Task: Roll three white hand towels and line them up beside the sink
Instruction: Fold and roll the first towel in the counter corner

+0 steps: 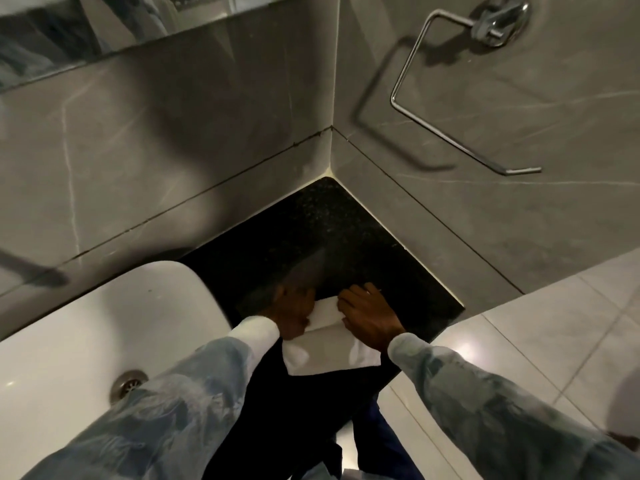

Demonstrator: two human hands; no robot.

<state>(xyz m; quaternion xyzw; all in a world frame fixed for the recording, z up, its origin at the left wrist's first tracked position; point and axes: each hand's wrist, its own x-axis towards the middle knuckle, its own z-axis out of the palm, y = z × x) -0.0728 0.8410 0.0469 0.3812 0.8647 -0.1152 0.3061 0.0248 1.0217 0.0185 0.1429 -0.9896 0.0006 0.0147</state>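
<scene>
One white hand towel (327,344) lies flat on the black granite counter (332,230), just right of the white sink (114,327). Its far end is folded or rolled over between my hands. My left hand (292,315) grips the towel's far left part, fingers curled on the fabric. On the far right part rests my right hand (369,320), pressing down with fingers bent over the edge. The towel's near end hangs slightly past the counter's front edge. No other towels are in view.
Grey marble walls meet in a corner behind the counter. A chrome towel ring (450,95) is fixed to the right wall. The sink drain (129,382) shows at lower left. Pale floor tiles (540,341) lie to the right, below the counter.
</scene>
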